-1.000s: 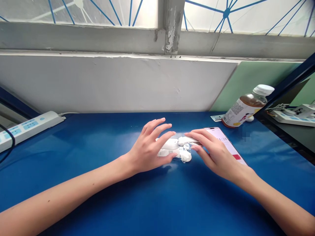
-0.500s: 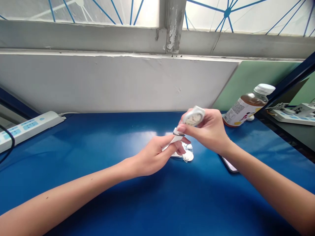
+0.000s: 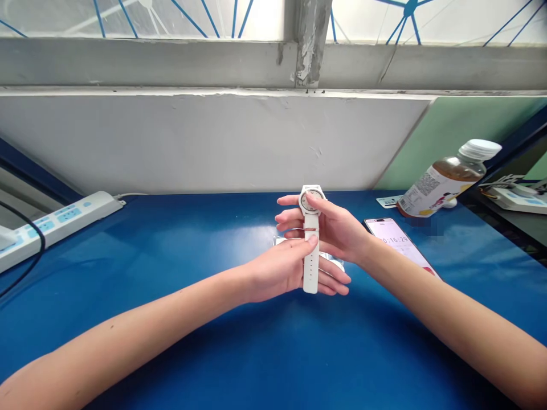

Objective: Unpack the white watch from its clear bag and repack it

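Watch [image 3: 311, 265] at centre frame, held up in both hands, face toward top, strap hanging down. Right hand [image 3: 344, 230], right of centre: thumb on watch face, fingers spread behind it. Left hand [image 3: 284, 263], just left of centre: strap pinched under thumb, fingers behind, tips poking out right. Clear packet [image 3: 339, 264] on blue table [image 3: 222, 353] behind hands, mostly hidden, contents unclear. Phone [image 3: 395, 239] right of centre, screen lit, partly behind right forearm. Bottle [image 3: 444, 185] upper right, white cap, card [image 3: 387, 202] beside its base. Power strip [image 3: 64, 219] at left edge, black cable [image 3: 43, 245] near it.
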### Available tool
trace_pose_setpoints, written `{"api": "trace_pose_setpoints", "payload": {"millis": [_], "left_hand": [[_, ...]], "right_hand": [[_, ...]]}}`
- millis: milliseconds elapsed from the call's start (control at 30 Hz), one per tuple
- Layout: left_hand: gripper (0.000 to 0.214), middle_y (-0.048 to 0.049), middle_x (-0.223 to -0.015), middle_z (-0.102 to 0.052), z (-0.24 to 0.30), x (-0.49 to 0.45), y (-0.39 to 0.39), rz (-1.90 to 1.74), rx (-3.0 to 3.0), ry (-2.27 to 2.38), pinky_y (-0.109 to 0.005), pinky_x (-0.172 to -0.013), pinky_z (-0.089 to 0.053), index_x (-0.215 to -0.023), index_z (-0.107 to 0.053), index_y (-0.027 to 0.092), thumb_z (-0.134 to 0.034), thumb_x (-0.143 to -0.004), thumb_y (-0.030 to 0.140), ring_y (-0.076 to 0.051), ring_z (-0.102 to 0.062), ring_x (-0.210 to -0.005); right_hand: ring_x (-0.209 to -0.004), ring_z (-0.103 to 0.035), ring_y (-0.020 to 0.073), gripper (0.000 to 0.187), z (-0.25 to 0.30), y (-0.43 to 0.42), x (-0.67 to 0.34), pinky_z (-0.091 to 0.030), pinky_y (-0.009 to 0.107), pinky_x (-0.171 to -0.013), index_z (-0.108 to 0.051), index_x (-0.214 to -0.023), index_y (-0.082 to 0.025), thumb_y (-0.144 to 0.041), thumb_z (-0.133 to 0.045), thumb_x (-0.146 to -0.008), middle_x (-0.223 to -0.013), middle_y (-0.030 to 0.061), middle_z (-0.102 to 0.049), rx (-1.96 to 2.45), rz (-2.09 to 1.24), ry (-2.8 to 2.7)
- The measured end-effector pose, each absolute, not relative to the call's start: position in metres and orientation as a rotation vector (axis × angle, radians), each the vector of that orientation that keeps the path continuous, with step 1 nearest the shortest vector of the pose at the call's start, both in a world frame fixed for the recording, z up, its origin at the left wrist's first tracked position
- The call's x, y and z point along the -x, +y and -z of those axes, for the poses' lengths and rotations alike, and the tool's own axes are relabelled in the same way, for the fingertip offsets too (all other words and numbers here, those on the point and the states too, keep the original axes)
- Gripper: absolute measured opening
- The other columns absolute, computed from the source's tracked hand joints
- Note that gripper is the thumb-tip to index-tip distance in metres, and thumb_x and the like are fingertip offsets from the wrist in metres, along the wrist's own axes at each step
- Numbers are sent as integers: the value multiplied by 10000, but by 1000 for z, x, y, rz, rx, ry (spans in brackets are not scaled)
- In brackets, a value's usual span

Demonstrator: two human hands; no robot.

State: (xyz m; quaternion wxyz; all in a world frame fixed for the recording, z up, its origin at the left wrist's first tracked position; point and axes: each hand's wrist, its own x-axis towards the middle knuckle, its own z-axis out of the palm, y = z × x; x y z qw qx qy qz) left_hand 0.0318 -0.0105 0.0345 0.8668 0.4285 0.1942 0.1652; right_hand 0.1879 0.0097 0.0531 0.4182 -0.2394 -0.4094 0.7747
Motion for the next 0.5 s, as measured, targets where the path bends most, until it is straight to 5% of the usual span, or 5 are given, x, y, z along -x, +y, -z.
{"api": "trace_pose_setpoints", "payload": {"millis": [500], "left_hand": [[447, -171, -943, -734, -35, -34, -21, -384, -811, 503, -394, -872, -530, -1044, -642, 91, -484, -1006, 507, -256, -736, -890]], "right_hand": [[-877, -727, 189, 448, -61, 12, -190, -556, 336, -858, -709, -1092, -175, -445, -358, -1025, -996, 89, -779, 653, -1933, -976]]}}
